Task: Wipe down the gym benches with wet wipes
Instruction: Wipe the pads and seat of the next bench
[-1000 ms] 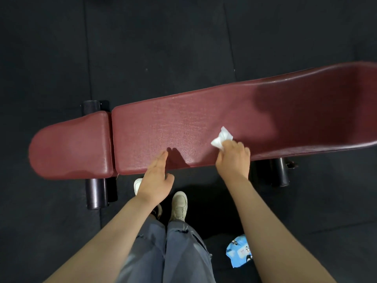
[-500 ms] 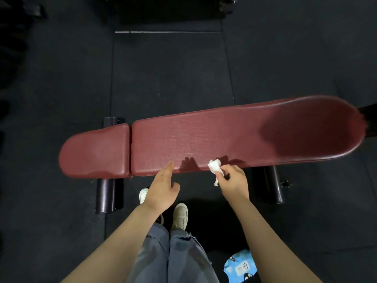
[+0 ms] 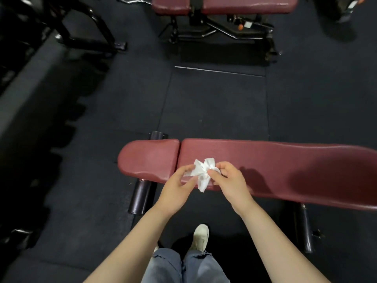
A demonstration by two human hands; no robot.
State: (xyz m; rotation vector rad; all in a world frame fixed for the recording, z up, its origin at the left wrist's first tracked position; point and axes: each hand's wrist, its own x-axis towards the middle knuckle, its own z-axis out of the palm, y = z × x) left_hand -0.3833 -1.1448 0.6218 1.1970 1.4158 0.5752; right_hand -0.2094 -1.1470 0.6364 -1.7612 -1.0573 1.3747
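Fingers [image 3: 188, 168] of the left hand [image 3: 175, 187] and the right hand [image 3: 231, 181] pinch a crumpled white wet wipe [image 3: 203, 172] between them, above the near maroon bench [image 3: 275, 166]. Beyond, on the black floor [image 3: 214, 105], stands a second bench [image 3: 224, 5].

The near bench [image 3: 265, 160] and far bench [image 3: 224, 5] have dark red padding on black frames. The wipe [image 3: 202, 172] is white, the floor [image 3: 214, 103] black, the trousers [image 3: 183, 266] grey-blue, the shoe [image 3: 201, 235] off-white.

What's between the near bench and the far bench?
Only bare dark floor mat lies between the near bench and far bench, in the head view.
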